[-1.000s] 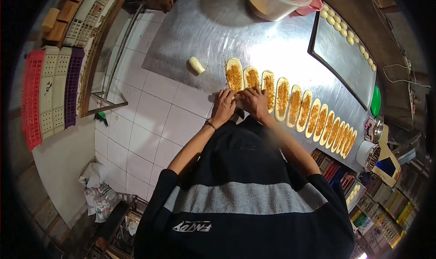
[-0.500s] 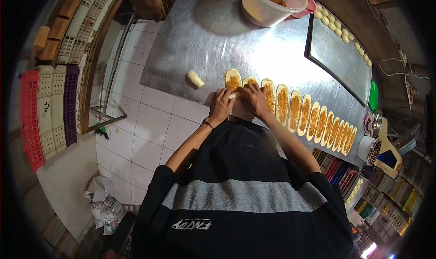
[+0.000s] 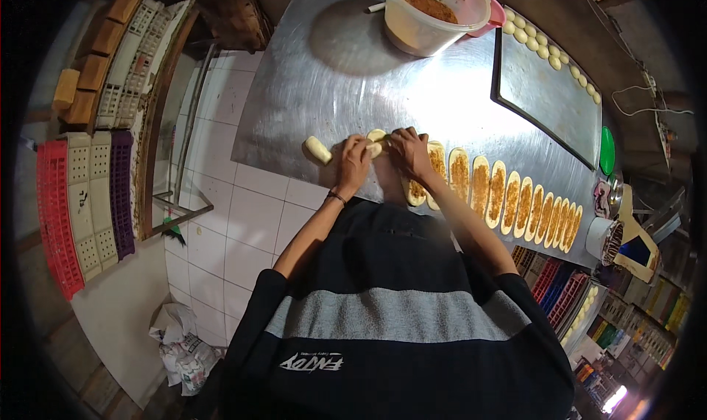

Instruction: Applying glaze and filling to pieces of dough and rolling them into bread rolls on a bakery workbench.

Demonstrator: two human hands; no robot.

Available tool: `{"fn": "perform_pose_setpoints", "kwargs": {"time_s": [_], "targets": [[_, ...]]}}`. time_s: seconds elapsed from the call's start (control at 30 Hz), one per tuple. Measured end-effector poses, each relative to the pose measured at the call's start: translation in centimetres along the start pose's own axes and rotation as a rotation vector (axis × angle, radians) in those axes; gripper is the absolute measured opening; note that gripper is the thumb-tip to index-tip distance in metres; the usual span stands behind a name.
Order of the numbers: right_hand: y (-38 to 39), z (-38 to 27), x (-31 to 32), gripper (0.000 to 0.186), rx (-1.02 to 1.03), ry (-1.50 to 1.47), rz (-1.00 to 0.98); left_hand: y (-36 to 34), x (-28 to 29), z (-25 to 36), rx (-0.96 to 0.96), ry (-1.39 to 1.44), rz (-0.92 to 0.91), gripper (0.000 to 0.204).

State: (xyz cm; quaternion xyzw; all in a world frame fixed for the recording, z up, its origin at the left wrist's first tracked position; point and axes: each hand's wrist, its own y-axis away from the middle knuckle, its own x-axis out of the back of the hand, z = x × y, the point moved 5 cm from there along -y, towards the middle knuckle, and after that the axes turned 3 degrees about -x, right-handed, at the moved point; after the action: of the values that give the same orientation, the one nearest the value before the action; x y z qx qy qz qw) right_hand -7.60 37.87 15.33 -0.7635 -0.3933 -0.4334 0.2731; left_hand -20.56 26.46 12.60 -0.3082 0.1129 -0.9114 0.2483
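the left hand (image 3: pixel 355 161) had its grip on the dough piece (image 3: pixel 374 149), that of the right hand (image 3: pixel 410 153) was unclear, and uneven pulling could have torn the dough.

White tiled floor (image 3: pixel 243 214), pale wall (image 3: pixel 118 331), shiny metal table (image 3: pixel 283 110), plastic crates (image 3: pixel 85 206) at left, bright light (image 3: pixel 614 399).

dough roll (image 3: pixel 375 149): partly behind left hand (image 3: pixel 354 160) | leftmost filled strip (image 3: pixel 414 192): partly behind right hand (image 3: pixel 411 153) | tub (image 3: pixel 411 38): top cut off
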Motion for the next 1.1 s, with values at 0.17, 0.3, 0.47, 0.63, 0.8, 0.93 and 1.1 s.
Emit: {"fn": "perform_pose_setpoints", "kwargs": {"time_s": [0.17,0.3,0.47,0.63,0.8,0.93,1.1], "targets": [[-2.3,0.2,0.5,0.030,-0.012,-0.026,0.005,-2.4,0.1,-2.2,0.251,0.116,-0.019,0.026],[-2.0,0.0,-0.3,0.032,0.170,0.085,-0.136,-1.2,0.2,-1.3,0.101,0.078,-0.156,0.028],[-7.5,0.3,0.9,0.031,0.055,-0.028,-0.057,-4.7,2.7,-3.4,0.167,-0.015,0.056,0.036],[-5.6,-0.6,-1.8,0.036,0.120,-0.172,-0.165,-7.5,5.3,-2.4,0.281,0.051,0.152,0.037],[-3.9,-0.7,-2.7,0.038,0.130,-0.247,-0.224,-3.9,8.5,-3.2,0.380,0.028,0.179,0.034],[-0.5,-4.5,-3.1,0.050,-0.031,-0.516,-0.096,1.4,11.7,-3.3,0.515,-0.001,0.254,0.033],[1.7,-4.8,-6.5,0.048,-0.017,-0.410,-0.127,4.0,12.7,-2.3,0.574,-0.035,0.261,0.033]]}}
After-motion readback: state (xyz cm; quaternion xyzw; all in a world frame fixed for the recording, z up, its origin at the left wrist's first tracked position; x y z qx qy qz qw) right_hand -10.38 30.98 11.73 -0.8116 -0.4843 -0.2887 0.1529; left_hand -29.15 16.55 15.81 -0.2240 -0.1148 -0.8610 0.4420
